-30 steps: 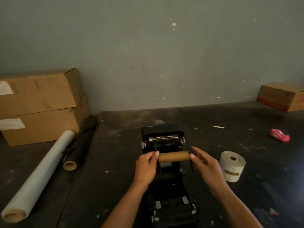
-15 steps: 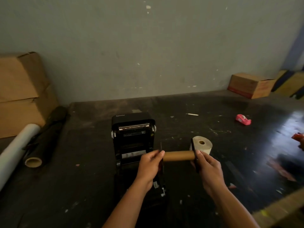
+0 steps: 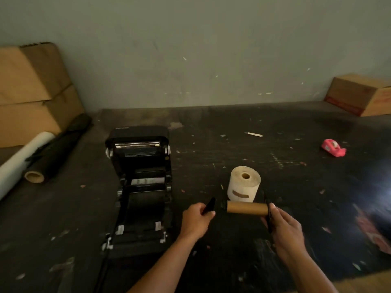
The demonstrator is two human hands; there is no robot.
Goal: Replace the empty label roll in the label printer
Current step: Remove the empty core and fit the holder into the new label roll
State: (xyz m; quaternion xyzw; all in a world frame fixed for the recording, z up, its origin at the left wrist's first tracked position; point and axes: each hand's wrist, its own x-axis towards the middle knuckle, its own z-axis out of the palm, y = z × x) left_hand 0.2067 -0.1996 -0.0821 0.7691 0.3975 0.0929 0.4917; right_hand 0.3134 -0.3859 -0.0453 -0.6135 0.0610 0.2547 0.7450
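Left hand: we close it around a flat black end piece, pulled clear of the tube's left end — a small gap shows between them.
Right hand: we grip the second black end piece, which sits against the right end of the empty cardboard tube.
Empty tube: brown, bare of labels, held level above the surface, to the right of the printer.
Printer: black, lid swung open toward the wall, its roll bay showing dark; it stands on the surface left of both our hands.
New label roll: white, standing on end just beyond the tube, a strip of brown tape on its side.
Far right: a red tape dispenser lies well apart from the roll — a cardboard box sits against the wall behind it.
Left edge: stacked cardboard boxes, with a white roll and a dark roll lying beside them.
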